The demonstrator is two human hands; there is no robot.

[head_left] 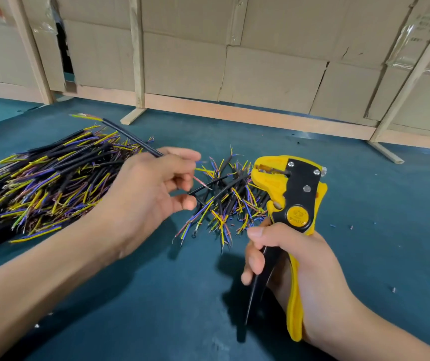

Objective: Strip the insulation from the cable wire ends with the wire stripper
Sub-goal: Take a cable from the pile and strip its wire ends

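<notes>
Right hand [294, 259] is gripping the yellow-and-black wire stripper [290, 204] by its handles, head pointing up and handles spread apart. Left hand [146, 194] is pinching one black cable [130, 138] (fingers curled round it) over the green table [365, 204], between the big cable pile [44, 178] and a smaller pile [229, 199].

The big pile of cables [39, 183] runs off the left edge. The left hand [146, 194] hides the middle of the cable [130, 138] it holds. The right hand [294, 261] covers part of the stripper's [289, 194] handles. Both forearms are cut off at the bottom edge.
</notes>
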